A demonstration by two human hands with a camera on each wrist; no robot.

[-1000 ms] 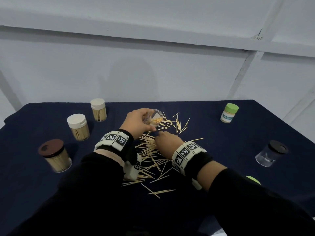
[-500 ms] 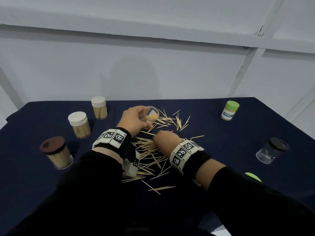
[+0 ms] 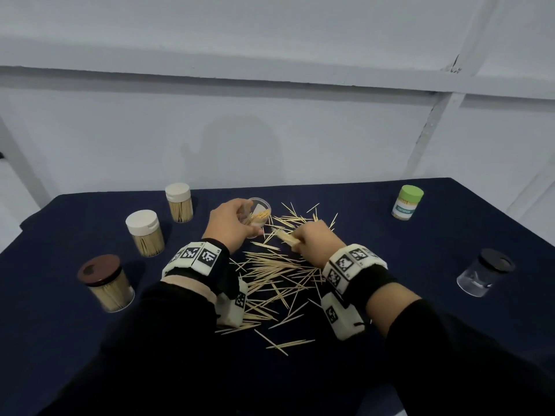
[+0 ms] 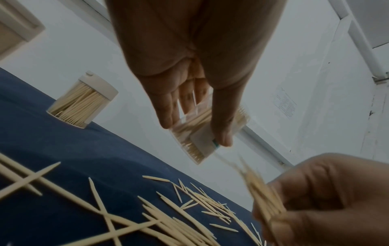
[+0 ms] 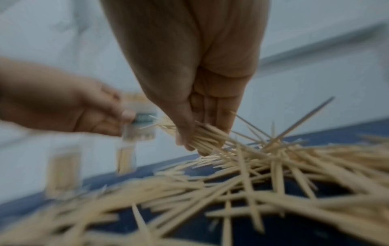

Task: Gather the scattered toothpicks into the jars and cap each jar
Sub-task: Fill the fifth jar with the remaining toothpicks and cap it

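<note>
Left hand (image 3: pixel 232 225) grips the open jar (image 3: pixel 258 213) tilted at centre frame. Right hand (image 3: pixel 315 243) pinches a bundle of toothpicks (image 3: pixel 285 238) just beside its mouth, loose toothpicks (image 3: pixel 276 274) scattered below

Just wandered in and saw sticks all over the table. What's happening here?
A person is tidying spilled toothpicks. Their left hand holds a small clear open jar tilted above the dark blue tablecloth, while their right hand pinches a bundle of wooden toothpicks near its mouth. Many loose toothpicks lie scattered. Five capped jars stand around the table.
</note>
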